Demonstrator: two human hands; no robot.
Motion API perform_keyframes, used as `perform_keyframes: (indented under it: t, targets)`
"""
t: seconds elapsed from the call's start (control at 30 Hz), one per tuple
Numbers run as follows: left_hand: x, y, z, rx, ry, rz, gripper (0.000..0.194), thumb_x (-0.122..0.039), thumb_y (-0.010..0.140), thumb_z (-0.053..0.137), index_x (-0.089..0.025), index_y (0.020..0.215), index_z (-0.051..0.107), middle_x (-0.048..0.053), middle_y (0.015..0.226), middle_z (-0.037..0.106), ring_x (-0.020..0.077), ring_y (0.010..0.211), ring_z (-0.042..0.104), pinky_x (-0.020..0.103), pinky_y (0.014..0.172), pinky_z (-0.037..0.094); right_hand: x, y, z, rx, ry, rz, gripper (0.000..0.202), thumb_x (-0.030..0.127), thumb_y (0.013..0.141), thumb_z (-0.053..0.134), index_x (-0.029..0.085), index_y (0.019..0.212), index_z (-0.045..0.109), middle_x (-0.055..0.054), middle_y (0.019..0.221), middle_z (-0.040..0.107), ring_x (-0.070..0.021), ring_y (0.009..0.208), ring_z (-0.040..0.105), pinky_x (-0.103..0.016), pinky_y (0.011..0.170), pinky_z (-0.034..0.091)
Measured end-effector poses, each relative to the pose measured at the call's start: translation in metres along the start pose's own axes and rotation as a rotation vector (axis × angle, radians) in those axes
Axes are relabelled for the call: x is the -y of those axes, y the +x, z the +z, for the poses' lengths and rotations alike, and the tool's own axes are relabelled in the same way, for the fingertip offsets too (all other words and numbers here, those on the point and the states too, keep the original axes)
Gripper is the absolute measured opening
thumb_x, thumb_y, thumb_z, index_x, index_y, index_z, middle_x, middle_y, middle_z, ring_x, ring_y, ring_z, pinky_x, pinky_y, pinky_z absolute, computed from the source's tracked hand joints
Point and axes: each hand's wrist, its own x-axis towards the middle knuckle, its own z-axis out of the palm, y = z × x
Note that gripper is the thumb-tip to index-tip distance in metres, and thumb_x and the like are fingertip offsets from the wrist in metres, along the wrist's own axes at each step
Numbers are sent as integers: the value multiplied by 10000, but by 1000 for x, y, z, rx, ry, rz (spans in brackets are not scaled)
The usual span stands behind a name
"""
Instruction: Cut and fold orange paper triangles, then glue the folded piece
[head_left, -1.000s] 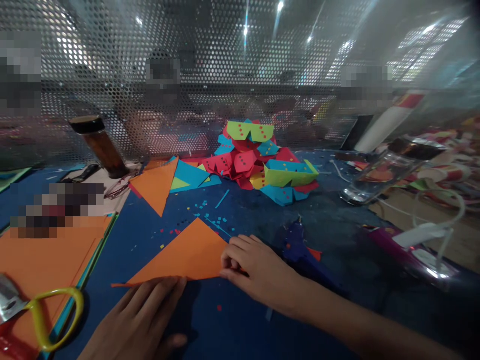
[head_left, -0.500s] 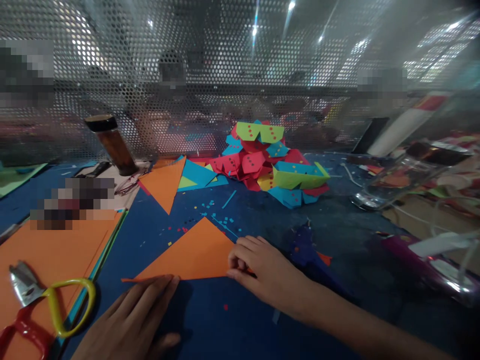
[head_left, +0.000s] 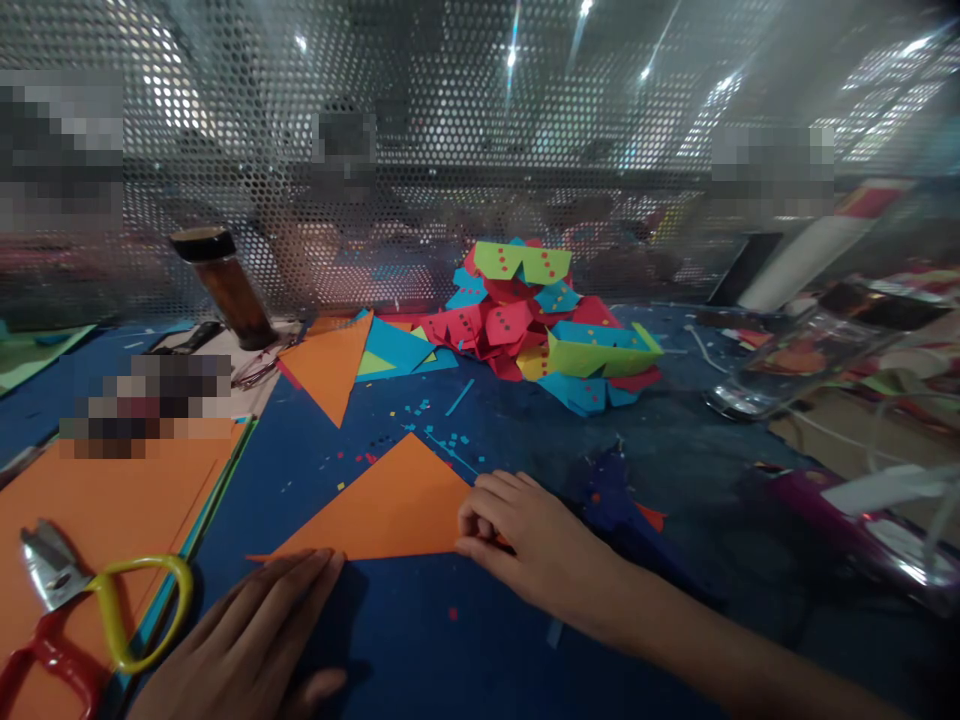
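A sheet of orange paper (head_left: 397,505), folded into a triangle, lies on the blue tabletop with its point facing away from me. My left hand (head_left: 247,625) is open, fingers stretched flat on the near folded edge toward the left corner. At the right corner my right hand (head_left: 517,535) is closed, thumb and curled fingers pinching the paper; that corner is mostly hidden under them. Beyond the sheet lie small blue paper scraps (head_left: 450,440). Left of my left hand, scissors (head_left: 90,590) with one yellow and one red handle rest on stacked orange sheets (head_left: 150,490).
Folded red, blue and green paper pieces (head_left: 517,320) are heaped at the back by a perforated metal screen (head_left: 450,120). A brown bottle (head_left: 229,290) stands back left. On the right are a clear bottle (head_left: 795,350), a purple device (head_left: 847,520) and dark blue cloth-like material (head_left: 622,500).
My left hand has slid slightly left along the folded edge. The right hand keeps its pinch at the right corner, and the paper stays nearly in place.
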Motion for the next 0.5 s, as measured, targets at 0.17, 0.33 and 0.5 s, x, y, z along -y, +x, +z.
perform_keyframes:
  t: [0.17,0.33,0.5]
  targets:
    - [3,-2,-4,-23,72,-3,690,-656,874,502,-277,1440,399,59,1334,624,307,1155,613,449,959,490,0,0,0,3,-1,3,119,211,876,657,219,817,553,29,852,605,-166,843,517,-332,784,342]
    - [5,1,-6,-70,100,60,708,-645,877,509,-247,1449,384,52,1290,654,292,1113,626,433,966,449,-1,0,0,0,16,2,125,219,879,657,219,815,550,27,842,603,-171,838,518,-336,787,337]
    - [11,-4,-3,-123,121,61,738,-662,868,503,-234,1458,387,64,1274,662,308,1073,629,446,966,399,0,0,0,17,14,7,117,222,884,652,216,821,554,28,835,596,-168,833,512,-332,787,336]
